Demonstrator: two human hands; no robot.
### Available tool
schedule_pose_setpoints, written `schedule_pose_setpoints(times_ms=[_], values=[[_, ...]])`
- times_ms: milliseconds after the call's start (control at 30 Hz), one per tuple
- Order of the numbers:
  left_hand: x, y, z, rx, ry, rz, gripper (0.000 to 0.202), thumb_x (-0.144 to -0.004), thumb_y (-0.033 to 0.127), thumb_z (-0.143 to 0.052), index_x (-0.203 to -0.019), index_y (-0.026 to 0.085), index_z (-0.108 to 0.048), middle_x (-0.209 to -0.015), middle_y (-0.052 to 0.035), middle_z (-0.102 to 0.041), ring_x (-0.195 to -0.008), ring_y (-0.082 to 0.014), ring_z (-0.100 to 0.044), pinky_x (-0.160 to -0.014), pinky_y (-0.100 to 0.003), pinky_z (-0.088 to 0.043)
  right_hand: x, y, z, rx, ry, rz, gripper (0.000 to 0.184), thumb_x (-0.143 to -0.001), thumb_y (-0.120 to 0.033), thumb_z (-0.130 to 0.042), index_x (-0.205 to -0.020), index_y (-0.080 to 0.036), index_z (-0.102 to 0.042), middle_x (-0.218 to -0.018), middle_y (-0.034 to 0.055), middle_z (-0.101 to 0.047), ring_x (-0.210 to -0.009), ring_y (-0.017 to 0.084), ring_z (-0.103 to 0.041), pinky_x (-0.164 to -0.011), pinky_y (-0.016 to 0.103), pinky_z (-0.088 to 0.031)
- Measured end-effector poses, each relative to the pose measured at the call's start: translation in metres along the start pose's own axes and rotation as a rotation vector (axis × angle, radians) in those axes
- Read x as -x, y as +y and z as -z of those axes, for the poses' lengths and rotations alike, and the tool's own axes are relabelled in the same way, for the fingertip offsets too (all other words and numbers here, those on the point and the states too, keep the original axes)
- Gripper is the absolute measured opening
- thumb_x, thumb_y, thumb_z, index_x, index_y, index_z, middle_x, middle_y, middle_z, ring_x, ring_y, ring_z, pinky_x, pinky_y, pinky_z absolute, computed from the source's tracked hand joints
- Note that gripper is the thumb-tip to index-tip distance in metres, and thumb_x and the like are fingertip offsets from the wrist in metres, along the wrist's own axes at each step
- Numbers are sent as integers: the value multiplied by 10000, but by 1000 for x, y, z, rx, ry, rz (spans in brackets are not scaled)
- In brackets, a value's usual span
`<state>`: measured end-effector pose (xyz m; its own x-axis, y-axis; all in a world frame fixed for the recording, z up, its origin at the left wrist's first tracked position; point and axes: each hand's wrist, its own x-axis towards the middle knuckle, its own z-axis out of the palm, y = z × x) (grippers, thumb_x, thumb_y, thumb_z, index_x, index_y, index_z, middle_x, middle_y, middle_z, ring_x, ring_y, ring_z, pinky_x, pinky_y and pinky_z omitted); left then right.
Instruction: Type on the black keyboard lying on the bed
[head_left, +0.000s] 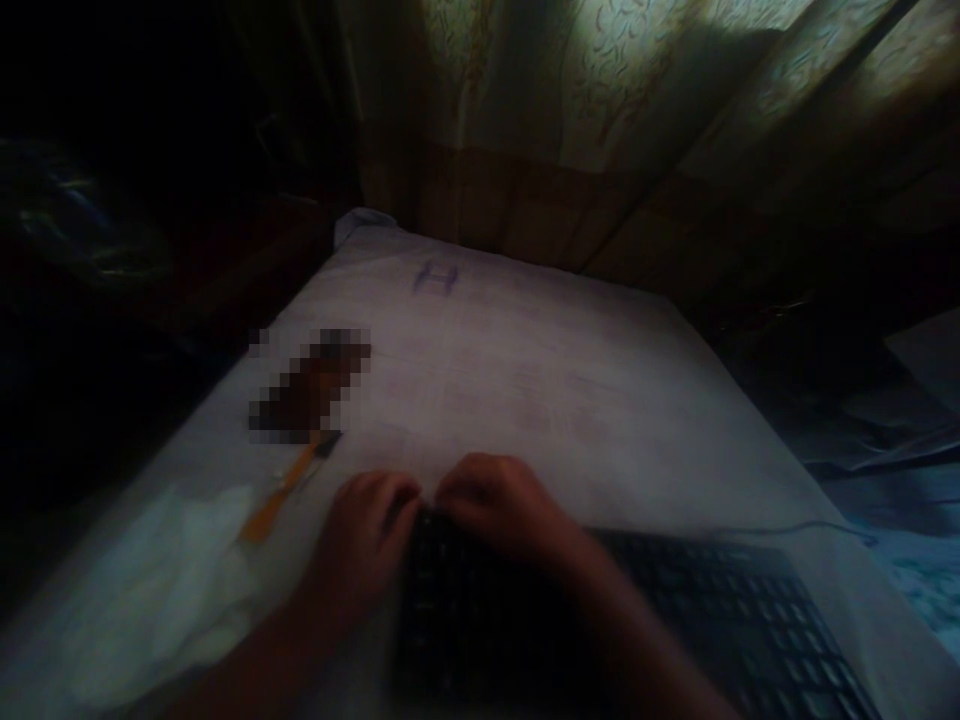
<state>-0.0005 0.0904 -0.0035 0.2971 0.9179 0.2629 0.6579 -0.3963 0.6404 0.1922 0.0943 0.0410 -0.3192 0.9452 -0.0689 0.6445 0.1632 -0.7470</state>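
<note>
A black keyboard (675, 630) lies on a white-covered table (540, 370) close to me. My left hand (364, 540) rests at the keyboard's far left corner with its fingers curled against the edge. My right hand (502, 505) lies on the far edge of the keyboard, fingers bent down onto it, nearly touching the left hand. Both hands appear to pinch at the same corner; what, if anything, sits between the fingertips is too dark to see.
A tool with an orange handle (281, 495) lies left of the hands, beyond it a blurred dark object (311, 385). A white crumpled cloth (169, 580) sits at the near left. A thin cable (810, 528) runs right. Patterned curtains (600, 80) hang behind.
</note>
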Motion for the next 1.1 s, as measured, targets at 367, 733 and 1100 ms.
schedule_pose_setpoints(times_ms=[367,733,1100], values=[[1,1,2,8,-7,-3,166,-863,312,-476,-867,226,-617,-845,-44,-681,-838,-218,-617,-791,-379,-505,7,13,15,-151,-61,-107,201,-696,-101,-631,-694,-259,-756,-681,-1,-707,-636,172,-627,-598,282,-441],[0,2,3,8,-23,21,157,-857,318,-482,-858,227,-610,-845,-45,-677,-840,-218,-616,-779,-373,-507,1,8,10,-124,53,-56,157,-756,-141,-640,-758,-247,-756,-754,14,-710,-705,179,-636,-672,306,-460],[4,-2,5,-121,-52,-190,265,-900,348,-464,-958,234,-696,-989,-53,-704,-991,-251,-600,-911,-480,-455,13,14,32,68,-153,-154,197,-771,-95,-601,-796,-206,-762,-803,37,-743,-720,169,-661,-668,272,-461]])
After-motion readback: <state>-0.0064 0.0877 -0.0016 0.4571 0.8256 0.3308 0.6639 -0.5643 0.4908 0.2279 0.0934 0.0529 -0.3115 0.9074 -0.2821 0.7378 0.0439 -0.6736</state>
